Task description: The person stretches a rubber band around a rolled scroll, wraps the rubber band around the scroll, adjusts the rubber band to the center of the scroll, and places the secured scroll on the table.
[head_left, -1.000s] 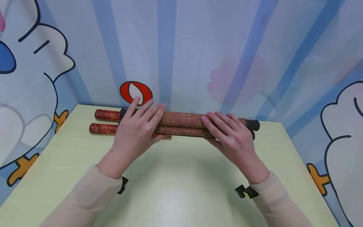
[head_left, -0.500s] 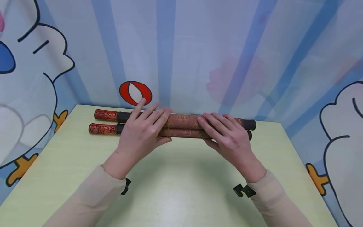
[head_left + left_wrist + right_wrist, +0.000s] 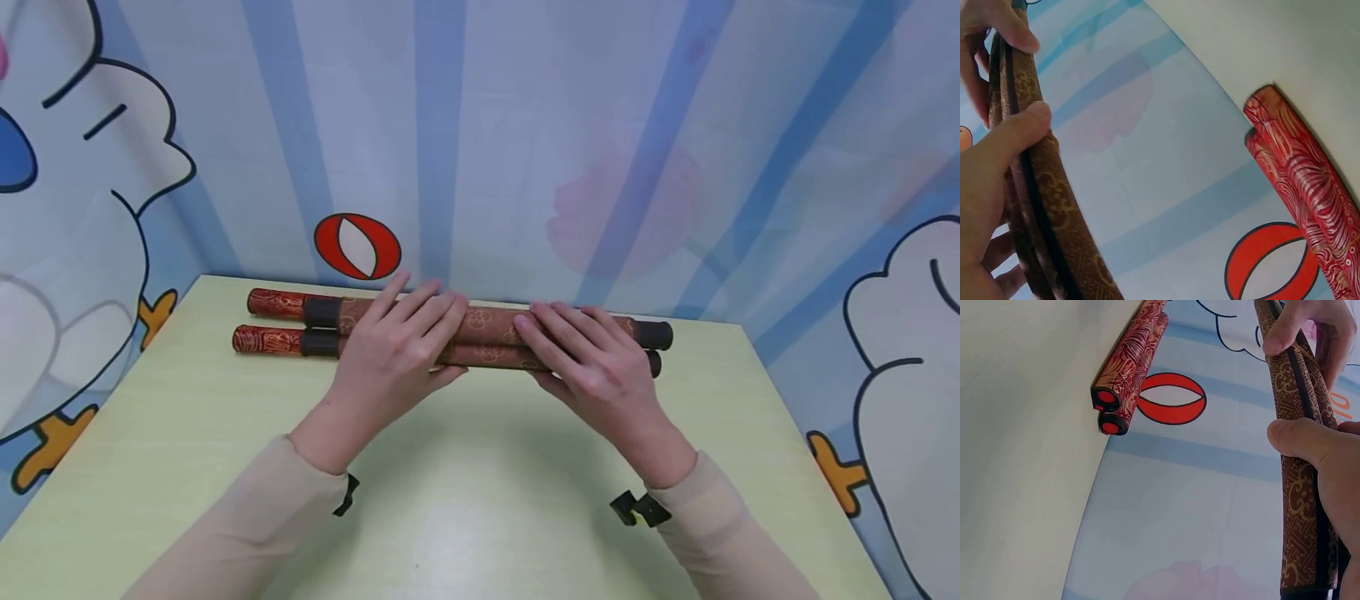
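Observation:
Both hands hold a brown, gold-patterned double roll with black ends [image 3: 491,323], which looks like a scroll rolled in from two sides. My left hand [image 3: 396,352] grips it left of the middle, its thumb along the near side and its fingers over the top. Farther right, my right hand [image 3: 600,367] grips it the same way. In the right wrist view, both thumbs press on the brown scroll [image 3: 1297,494]. Two red and gold patterned rolls [image 3: 1304,187] lie side by side below it, apart from it. From the head, only their left ends [image 3: 277,302] show.
The pale table [image 3: 465,483] reaches toward the person, its back edge against a blue-striped backdrop [image 3: 487,150] with cartoon figures. A small black device [image 3: 640,508] sits at the right cuff, and another at the left cuff.
My left hand has slid right along the brown scroll. The scroll and my right hand have shifted slightly left, uncovering the scroll's left black ends.

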Motion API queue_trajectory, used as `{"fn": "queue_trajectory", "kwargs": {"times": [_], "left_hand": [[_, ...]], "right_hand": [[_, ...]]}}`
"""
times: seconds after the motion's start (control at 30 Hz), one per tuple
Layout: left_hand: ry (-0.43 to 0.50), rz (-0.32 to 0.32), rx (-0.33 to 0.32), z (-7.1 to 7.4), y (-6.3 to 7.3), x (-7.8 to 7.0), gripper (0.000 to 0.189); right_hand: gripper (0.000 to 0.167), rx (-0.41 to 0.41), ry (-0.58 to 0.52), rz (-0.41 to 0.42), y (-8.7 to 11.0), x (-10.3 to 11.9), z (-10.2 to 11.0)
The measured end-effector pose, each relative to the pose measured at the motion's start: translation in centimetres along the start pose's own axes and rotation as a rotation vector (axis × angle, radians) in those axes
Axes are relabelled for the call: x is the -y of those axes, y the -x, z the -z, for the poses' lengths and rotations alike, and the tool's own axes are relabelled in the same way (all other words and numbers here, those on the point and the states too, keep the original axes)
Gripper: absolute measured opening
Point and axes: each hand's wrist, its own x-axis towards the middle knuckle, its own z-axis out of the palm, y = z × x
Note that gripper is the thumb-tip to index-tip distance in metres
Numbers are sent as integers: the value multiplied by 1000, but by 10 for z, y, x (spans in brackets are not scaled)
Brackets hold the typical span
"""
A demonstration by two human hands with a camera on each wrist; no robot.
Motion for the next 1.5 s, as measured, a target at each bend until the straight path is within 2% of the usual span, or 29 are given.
{"fn": "queue_trajectory", "kwargs": {"times": [0.1, 0.33, 0.57, 0.7, 0.9, 1.07, 1.2, 1.5], "left_hand": [[3, -13, 6, 0, -1, -2, 83], [-6, 38, -3, 7, 7, 5, 93], [-4, 3, -14, 4, 3, 2, 82], [9, 13, -24, 2, 0, -2, 81], [-19, -18, -22, 1, -5, -8, 82], [-19, 14, -10, 7, 0, -3, 92], [-19, 41, 2, 11, 5, 3, 91], [-1, 22, 23, 5, 3, -1, 82]], "right_hand": [[82, 0, -2, -1, -1, 1, -1], [81, -8, -11, -15, -1, -3, 2], [80, 2, -13, -19, -1, -1, 3], [80, -14, -16, -22, -2, 1, 1], [80, -28, -19, -12, -6, 2, -1], [82, -12, -13, -19, -6, 1, 0], [82, 0, -17, -21, -4, 0, 2], [83, 6, -23, -19, -2, 4, -1]]}}
